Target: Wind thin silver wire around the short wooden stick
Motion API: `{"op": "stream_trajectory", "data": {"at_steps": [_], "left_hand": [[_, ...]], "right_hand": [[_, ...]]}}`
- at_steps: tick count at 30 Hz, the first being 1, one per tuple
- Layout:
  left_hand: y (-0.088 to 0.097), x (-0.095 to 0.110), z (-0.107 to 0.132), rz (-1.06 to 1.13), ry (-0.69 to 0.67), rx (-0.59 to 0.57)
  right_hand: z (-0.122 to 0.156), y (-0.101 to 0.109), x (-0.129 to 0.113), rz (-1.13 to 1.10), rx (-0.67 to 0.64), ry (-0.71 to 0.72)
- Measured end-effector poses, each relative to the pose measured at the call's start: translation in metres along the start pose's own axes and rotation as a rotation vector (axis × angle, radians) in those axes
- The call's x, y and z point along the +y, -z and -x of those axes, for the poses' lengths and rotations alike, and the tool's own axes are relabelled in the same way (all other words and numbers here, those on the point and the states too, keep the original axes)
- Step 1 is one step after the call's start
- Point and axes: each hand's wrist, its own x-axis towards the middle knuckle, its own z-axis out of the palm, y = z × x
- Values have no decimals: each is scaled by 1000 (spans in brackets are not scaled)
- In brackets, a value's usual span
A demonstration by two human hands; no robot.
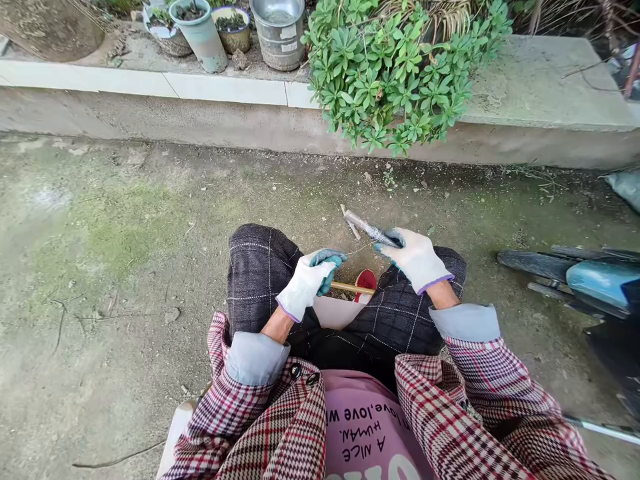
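Rod (pixel 369 229), slim, silvery and cylindrical, just right of frame centre

Right hand (pixel 414 257), in a white knit glove with teal-coated grip and purple cuff edge, closed around the rod's lower-right end; far end points upper left, free. Left hand (pixel 311 275), gloved alike, fingers drawn together on a thin pale strand (pixel 360 250) that spans the gap to the right hand. Hands apart. Yellow stick (pixel 354 288) emerges beside the left glove; cannot tell whether gripped. Pale stick pieces (pixel 355 231) on the ground (pixel 150 227) behind the rod.

Handling, judged by eye: rod likely light and stiff, smooth enough to roll; coated fingers should help. Best hold: bare end, clear of the textured middle. Strand likely flexible, apt to kink or slip; pinch near the fingertips, pull gently. Material of either uncertain.
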Motion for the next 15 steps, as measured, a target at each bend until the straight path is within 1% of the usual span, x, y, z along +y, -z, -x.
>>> {"op": "stream_trajectory", "data": {"at_steps": [2, 3, 4, 5, 7, 9, 11, 13, 15], "left_hand": [[-1, 1, 3, 4, 1, 5], [-2, 2, 3, 4, -2, 7], [-1, 2, 4, 5, -5, 6], [-1, 1, 3, 5, -6, 3], [2, -1, 2, 3, 3, -11], [4, -4, -1, -21, 29, -40], [4, -8, -7, -65, 53, -78], [2, -11, -18, -120, 54, -118], [-1, -8, -35, -173, 28, -146]], "right_hand": [[1, 4, 0, 202, 36, 33], [3, 6, -1, 230, 52, 42], [4, 8, -3, 195, 66, 45], [6, 9, -5, 97, 77, 39], [10, 10, -10, -229, 55, -21], [14, 11, -18, -586, -20, -124], [18, 13, -27, -851, -90, -187], [21, 18, -36, -1000, -158, -183], [21, 26, -42, -1032, -289, -145]]}}
